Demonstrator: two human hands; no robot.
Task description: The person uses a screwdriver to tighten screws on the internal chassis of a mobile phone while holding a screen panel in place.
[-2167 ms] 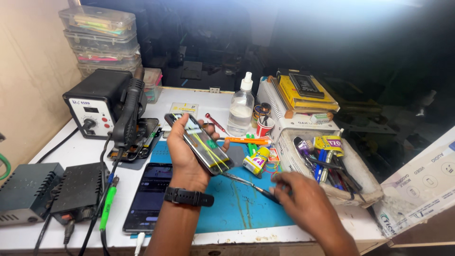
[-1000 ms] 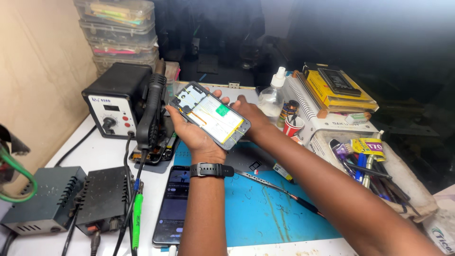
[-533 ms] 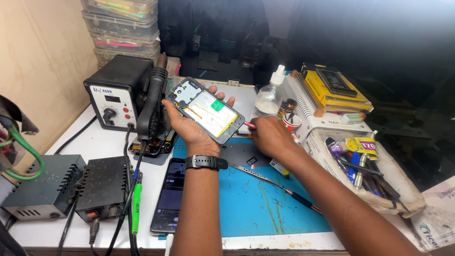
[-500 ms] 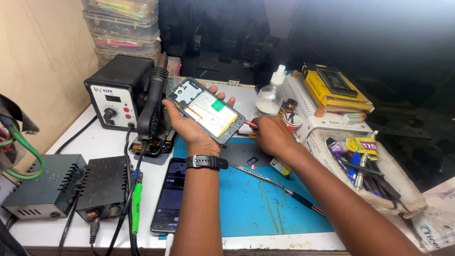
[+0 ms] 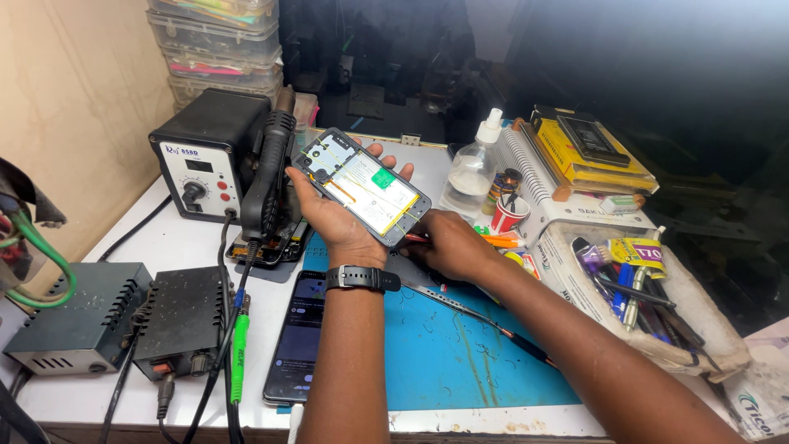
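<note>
The left hand holds an opened phone above the rear edge of the blue mat, near the middle of the workbench. The phone rests across the palm with its back cover off. The thumb grips the near long side and the fingertips curl up over the far long side, so the fingers are closed around the phone.

The long axis of the phone runs from the rear left, beside the black handpiece of the hot-air station, to the front right. Its lower right corner points directly at the right hand, which lies just beside and slightly below that corner. The right hand is therefore the nearer free hand to the work end of the phone.

The right fingers are drawn together around a thin red and orange item. What it is cannot be told. Its tip meets the lower edge of the phone.

The exposed interior shows a pale battery with a green label, yellow strips, and a dark board section at the upper left end. A second phone lies flat at the left edge of the mat.
</note>
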